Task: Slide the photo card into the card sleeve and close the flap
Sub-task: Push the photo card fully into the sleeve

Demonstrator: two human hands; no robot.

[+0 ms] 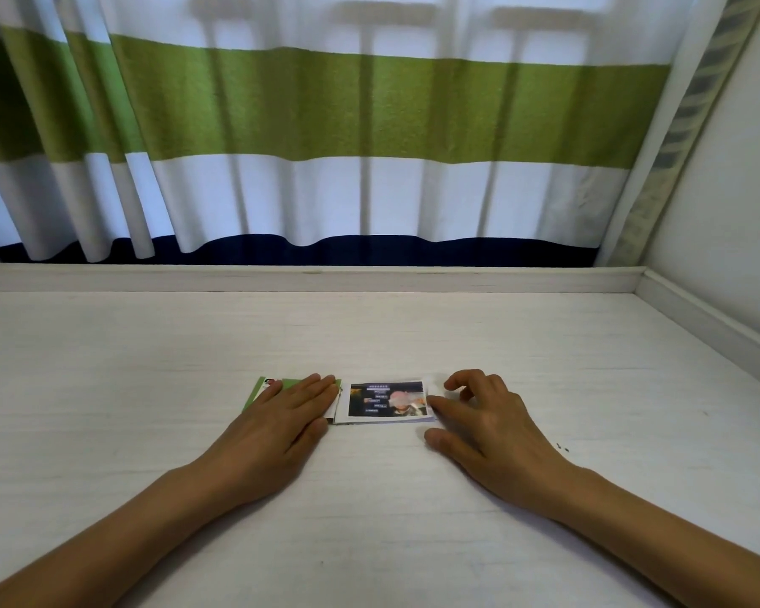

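A photo card point(387, 399) with a white border lies flat on the white table, inside or on a clear card sleeve whose right end point(431, 386) curls up slightly. My right hand point(483, 421) touches that right end with its fingertips, fingers spread. My left hand point(281, 416) lies flat, palm down, on a green and white card or flap point(262, 386) just left of the photo card. Whether the green piece is joined to the sleeve is unclear.
The white wood-grain table point(369, 520) has a raised rim point(308, 278) at the back and along the right side. A green, white and navy striped curtain point(325, 125) hangs behind it. A few dark specks point(562, 447) lie right of my right hand.
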